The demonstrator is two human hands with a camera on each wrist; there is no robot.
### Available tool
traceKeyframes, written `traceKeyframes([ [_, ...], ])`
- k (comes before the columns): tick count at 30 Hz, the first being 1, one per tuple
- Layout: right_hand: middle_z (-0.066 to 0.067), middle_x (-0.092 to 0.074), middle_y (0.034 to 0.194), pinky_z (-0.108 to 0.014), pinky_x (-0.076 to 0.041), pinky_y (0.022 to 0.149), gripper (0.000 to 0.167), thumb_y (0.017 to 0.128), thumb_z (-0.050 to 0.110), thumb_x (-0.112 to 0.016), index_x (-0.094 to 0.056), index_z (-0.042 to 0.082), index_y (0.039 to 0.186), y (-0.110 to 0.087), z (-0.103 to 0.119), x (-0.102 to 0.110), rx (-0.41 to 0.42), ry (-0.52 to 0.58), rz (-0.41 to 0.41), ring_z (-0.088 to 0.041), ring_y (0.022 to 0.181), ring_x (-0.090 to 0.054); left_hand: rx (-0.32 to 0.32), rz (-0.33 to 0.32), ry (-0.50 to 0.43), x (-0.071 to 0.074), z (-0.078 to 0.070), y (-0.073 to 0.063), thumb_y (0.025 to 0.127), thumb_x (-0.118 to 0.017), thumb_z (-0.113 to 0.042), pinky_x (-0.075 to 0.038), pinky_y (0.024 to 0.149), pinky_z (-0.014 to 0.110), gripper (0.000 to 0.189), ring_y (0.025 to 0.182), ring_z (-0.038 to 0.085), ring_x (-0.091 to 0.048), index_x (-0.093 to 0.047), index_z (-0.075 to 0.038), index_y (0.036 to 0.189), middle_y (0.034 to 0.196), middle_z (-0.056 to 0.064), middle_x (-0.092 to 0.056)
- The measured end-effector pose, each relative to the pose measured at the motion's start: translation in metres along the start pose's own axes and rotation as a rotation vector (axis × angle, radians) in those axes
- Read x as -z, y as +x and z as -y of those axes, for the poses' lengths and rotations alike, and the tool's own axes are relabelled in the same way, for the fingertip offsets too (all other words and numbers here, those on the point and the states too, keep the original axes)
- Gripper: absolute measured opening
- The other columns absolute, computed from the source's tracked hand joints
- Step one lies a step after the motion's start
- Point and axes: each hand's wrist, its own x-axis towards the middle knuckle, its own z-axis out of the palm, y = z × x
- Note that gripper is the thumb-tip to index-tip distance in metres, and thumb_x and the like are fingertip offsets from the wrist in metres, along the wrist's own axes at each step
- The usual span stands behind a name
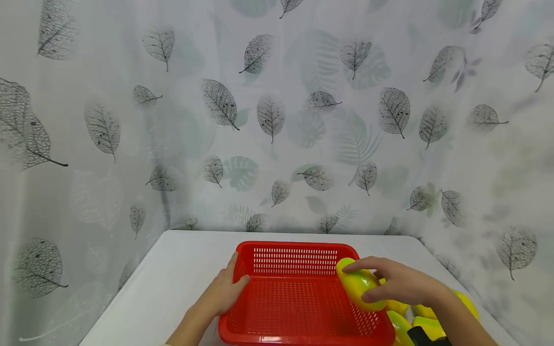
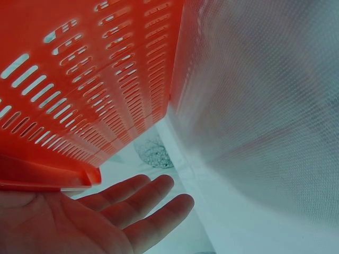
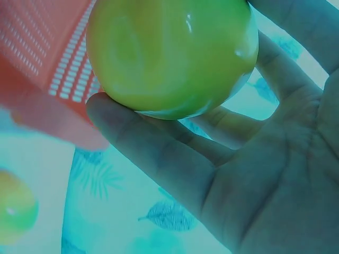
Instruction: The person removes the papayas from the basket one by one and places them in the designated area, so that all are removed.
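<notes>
A red plastic basket [image 1: 285, 331] with slotted walls stands on the white table. At its left rim is my left hand [image 1: 222, 290], thumb over the rim and fingers along the outside. In the left wrist view those fingers [image 2: 151, 203] stretch out below the rim, beside the slotted wall. My right hand [image 1: 396, 281] holds a glossy yellow-green mango [image 1: 357, 288] over the basket's right rim. The right wrist view shows the mango [image 3: 172, 53] between the thumb and fingers, its top cut off by the frame.
More yellow fruits [image 1: 400, 327] lie to the right of the basket, partly hidden by my right forearm. A black thing [image 1: 419, 335] shows among them at the bottom edge. A leaf-patterned curtain [image 1: 277, 120] hangs behind the white table [image 1: 190, 254].
</notes>
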Motion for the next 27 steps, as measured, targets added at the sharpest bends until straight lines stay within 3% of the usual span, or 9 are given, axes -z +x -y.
traceKeyframes([
  [10, -0.021, -0.051, 0.148, -0.025, -0.053, 0.077, 0.049, 0.098, 0.023, -0.068, -0.059, 0.022, 0.146, -0.027, -0.025, 0.017, 0.025, -0.015, -0.015, -0.014, 0.105, -0.061, -0.007, -0.005, -0.004, -0.001, 0.002, 0.001, 0.098, -0.064, -0.031, -0.066, 0.061, 0.042, 0.085, 0.080, 0.022, -0.071, -0.018, -0.005, 0.165, 0.116, 0.022, -0.061],
  [15, -0.029, -0.049, 0.148, -0.027, -0.058, 0.077, 0.052, 0.098, 0.022, -0.068, -0.056, 0.014, 0.147, -0.043, -0.037, 0.025, -0.036, 0.032, -0.011, -0.020, 0.102, -0.063, -0.008, -0.006, 0.014, -0.002, 0.001, 0.001, 0.098, -0.064, -0.033, -0.066, 0.061, 0.042, 0.086, 0.079, 0.020, -0.069, -0.018, -0.005, 0.165, 0.118, 0.024, -0.061],
  [21, -0.029, -0.049, 0.147, -0.030, -0.061, 0.075, 0.054, 0.098, 0.024, -0.065, -0.053, 0.012, 0.150, -0.062, -0.047, 0.037, -0.130, 0.050, -0.009, -0.016, 0.100, -0.064, 0.010, 0.000, 0.007, -0.002, 0.000, 0.000, 0.098, -0.065, -0.033, -0.066, 0.063, 0.043, 0.087, 0.081, 0.019, -0.067, -0.017, -0.006, 0.165, 0.122, 0.023, -0.060],
  [27, -0.034, -0.048, 0.145, -0.034, -0.064, 0.077, 0.058, 0.099, 0.024, -0.064, -0.050, 0.005, 0.151, -0.075, -0.060, 0.042, -0.203, 0.075, -0.007, -0.026, 0.105, -0.065, 0.019, -0.002, 0.013, 0.000, -0.001, 0.001, 0.099, -0.063, -0.034, -0.066, 0.065, 0.044, 0.084, 0.085, 0.021, -0.067, -0.018, -0.006, 0.165, 0.125, 0.025, -0.059],
])
